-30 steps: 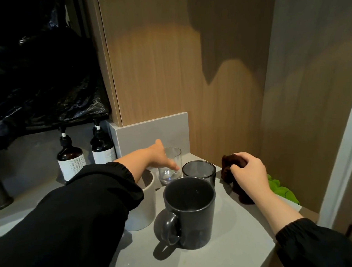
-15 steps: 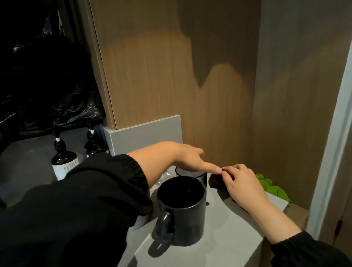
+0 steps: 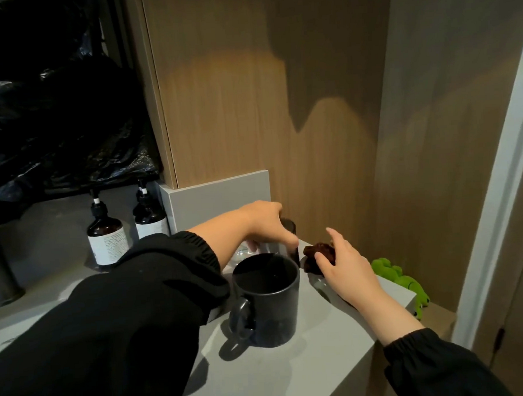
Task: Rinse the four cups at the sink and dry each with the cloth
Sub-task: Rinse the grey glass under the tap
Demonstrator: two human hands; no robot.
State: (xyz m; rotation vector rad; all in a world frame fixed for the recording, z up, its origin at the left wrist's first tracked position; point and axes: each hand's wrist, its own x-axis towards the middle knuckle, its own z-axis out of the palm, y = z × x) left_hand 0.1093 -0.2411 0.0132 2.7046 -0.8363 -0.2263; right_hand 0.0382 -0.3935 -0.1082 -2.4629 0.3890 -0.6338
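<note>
The wooden wall (image 3: 249, 107) rises ahead of me, with a black plastic sheet (image 3: 53, 118) hanging to its left. Below them runs the grey counter (image 3: 338, 360). On it, nearest me, stands the dark mug (image 3: 268, 300), upright, its handle toward me. Two brown pump bottles (image 3: 106, 239) stand side by side further left, against the back.

My left hand (image 3: 264, 225) reaches past the mug, fingers curled round the dark glass (image 3: 289, 226) just behind it. A clear glass (image 3: 242, 253) shows just beside that, mostly hidden by my wrist.

My right hand (image 3: 346, 272) lies near the counter's right edge, thumb and fingers loosely closed about the brown cloth (image 3: 317, 251), forefinger lifted. A green toy (image 3: 401, 281) sits behind that hand at the counter's edge.
</note>
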